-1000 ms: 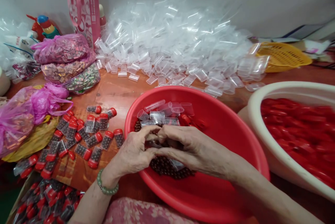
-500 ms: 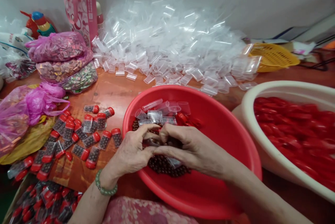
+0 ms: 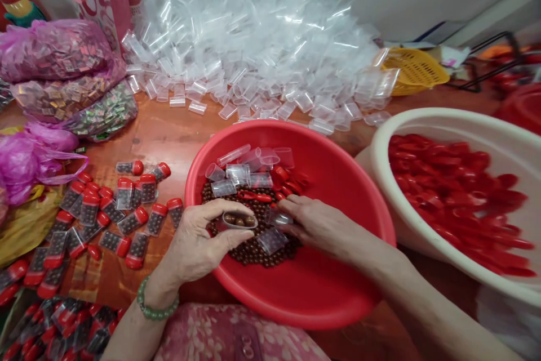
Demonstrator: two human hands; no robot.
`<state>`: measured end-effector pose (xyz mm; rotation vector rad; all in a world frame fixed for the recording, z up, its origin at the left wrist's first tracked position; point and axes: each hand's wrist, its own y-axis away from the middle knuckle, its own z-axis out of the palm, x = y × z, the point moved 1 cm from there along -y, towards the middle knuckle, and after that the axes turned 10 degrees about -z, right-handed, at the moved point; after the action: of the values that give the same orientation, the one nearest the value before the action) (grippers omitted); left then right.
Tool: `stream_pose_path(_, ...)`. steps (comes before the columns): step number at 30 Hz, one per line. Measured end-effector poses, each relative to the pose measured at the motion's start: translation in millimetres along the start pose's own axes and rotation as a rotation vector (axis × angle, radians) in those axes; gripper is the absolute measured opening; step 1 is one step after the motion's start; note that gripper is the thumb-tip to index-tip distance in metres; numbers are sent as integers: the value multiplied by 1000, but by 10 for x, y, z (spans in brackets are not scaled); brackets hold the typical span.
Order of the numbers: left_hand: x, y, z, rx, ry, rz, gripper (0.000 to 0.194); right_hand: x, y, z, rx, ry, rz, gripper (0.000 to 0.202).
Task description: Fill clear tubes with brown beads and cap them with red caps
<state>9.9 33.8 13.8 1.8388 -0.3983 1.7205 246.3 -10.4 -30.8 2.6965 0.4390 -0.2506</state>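
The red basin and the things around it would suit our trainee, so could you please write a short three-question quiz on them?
1. True or false: a green bracelet circles the left wrist.
2. What does the left hand hold?
A) a yellow basket
B) a clear container with brown balls inside
C) a pink bag
3. Fill in: the cream basin, beside the red basin, holds pieces coloured ____.
Key: 1 true; 2 B; 3 red.

Basin — glossy red plastic

Red basin, brown beads, green bracelet.
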Motion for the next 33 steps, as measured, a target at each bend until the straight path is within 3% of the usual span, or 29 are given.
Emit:
stream_pose_path(6, 32, -6, 4, -9, -31, 39, 10, -16, -66, 112, -98, 51, 37, 12)
stream_pose_path(12, 15, -57, -8, -2, -116, 69, 8, -56, -97, 47, -141, 92, 73, 20)
stream_pose_path(17, -6, -63, -41, 27, -158, 86, 9, 41, -72, -55, -193, 24, 25, 13)
stream_pose_path(21, -10, -97, -40, 4, -208, 57, 9, 61, -228, -99, -126, 29, 37, 20)
stream_pose_path(27, -2, -140, -13, -8, -169, 31, 12, 12, -539, 19, -88, 98, -6, 26)
stream_pose_path(33, -22, -133, -30, 26, -76, -2, 12, -24, -438, -69, -25, 170, -63, 23)
